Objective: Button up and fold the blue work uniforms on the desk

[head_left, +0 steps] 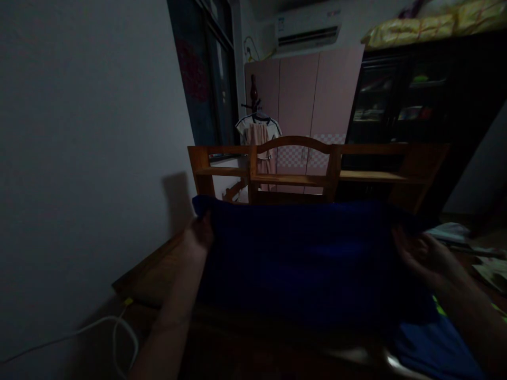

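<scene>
At far left, a pale wall (99,105) in dim light, with a white cable (99,319) looping low beside it and a small yellow piece (129,301) near the bend. Next, a bare corner of the wooden desk (154,269), running behind the left forearm. Then the left hand (200,232), raised above the desk, fingers pinched on the upper left corner of a dark blue cloth (285,253). Behind and above, a dark-framed window (222,74), then a coat stand (253,87) with a white top (244,123) and something pale pink on a hanger. Across the middle, the dark blue cloth, spread wide between both hands, upper edge nearly level, lower part in deep shadow, hiding much of a wooden shelf unit (293,141) with an arched centre. Farther back, a pink wardrobe (297,95) under an air conditioner (309,24). To the right, a dark glass-fronted cabinet (400,60) topped by yellow bundles (412,30). In front of it, the right hand (422,258), at the right end of the dark blue cloth, fingers partly curled; cannot tell in this gloom whether gripping or merely touching. Below the right forearm, a lighter blue fabric (435,348) with a bright green edge.
</scene>
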### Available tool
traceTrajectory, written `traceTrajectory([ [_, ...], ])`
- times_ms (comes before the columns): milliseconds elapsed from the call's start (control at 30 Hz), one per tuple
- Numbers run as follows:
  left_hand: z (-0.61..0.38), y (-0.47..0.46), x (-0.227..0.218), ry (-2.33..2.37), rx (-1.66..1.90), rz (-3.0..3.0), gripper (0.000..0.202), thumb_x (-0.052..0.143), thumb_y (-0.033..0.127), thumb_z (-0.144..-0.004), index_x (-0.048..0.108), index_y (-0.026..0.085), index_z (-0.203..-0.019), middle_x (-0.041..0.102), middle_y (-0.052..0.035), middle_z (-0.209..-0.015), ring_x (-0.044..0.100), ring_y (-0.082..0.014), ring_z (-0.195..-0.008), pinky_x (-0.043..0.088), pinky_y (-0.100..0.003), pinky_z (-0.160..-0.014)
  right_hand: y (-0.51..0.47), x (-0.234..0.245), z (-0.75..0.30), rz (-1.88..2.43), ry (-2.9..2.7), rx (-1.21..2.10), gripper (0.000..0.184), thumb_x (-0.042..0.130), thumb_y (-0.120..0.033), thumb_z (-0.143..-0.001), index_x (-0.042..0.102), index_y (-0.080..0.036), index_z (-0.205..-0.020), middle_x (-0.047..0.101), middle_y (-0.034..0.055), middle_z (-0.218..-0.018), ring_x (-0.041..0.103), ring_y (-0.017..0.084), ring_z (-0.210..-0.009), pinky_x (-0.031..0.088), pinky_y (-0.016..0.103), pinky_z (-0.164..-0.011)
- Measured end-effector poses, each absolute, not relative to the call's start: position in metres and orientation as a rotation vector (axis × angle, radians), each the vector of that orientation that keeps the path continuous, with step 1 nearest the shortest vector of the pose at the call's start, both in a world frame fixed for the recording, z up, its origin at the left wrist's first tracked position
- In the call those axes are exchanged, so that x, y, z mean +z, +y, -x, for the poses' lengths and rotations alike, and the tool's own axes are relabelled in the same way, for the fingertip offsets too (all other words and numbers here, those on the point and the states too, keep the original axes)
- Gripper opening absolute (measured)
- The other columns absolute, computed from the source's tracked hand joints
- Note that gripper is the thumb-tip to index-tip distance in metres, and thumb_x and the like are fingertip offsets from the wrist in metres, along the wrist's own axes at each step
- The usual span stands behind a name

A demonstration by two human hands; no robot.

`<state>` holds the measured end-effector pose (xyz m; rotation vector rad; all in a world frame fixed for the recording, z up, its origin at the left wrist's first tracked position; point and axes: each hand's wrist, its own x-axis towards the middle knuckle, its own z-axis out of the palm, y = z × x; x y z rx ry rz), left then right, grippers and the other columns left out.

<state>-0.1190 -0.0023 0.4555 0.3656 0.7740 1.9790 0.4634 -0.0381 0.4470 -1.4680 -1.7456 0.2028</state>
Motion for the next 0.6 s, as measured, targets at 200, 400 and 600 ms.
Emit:
traceTrajectory([
  [200, 0.100, 0.085, 0.423, 0.995, 1.700, -0.515, 0.039, 0.027, 0.013, -0.091, 0.044, 0.004, -0.125, 0.062, -0.0185, -0.110, 0.065, -0.0171, -0.098, 0.059, -0.025, -0.074, 0.085, 0.429, -0.430, 1.369, -1.119, 0.900, 0.053, 0.024, -0.029, -0.094, 0.034, -0.002, -0.139, 0.046, 0.0224, -0.135, 0.054, 0.025, -0.118, 0.049, 0.035, -0.092],
  [400, 0.085, 0.106, 0.368, 1.247, 1.376, -0.815, 0.050, 0.033, 0.044, -0.093, 0.042, 0.013, -0.132, 0.047, -0.0214, -0.135, 0.045, -0.0278, -0.128, 0.045, -0.046, -0.098, 0.107, 0.380, -0.427, 1.424, -0.940, 0.951, 0.035, 0.028, -0.020, -0.090, 0.056, -0.016, -0.110, 0.067, 0.0133, -0.106, 0.065, 0.021, -0.100, 0.054, 0.040, -0.087],
  [600, 0.074, 0.085, 0.373, 1.449, 1.198, -1.430, 0.053, 0.062, 0.044, -0.080, 0.053, 0.021, -0.127, 0.027, -0.0066, -0.152, 0.009, -0.0243, -0.143, 0.001, -0.042, -0.117, 0.074, 0.393, -0.421, 1.479, -1.193, 0.640, 0.048, 0.057, -0.042, -0.080, 0.056, -0.020, -0.122, 0.041, 0.0083, -0.142, 0.031, 0.032, -0.135, 0.031, 0.048, -0.110],
])
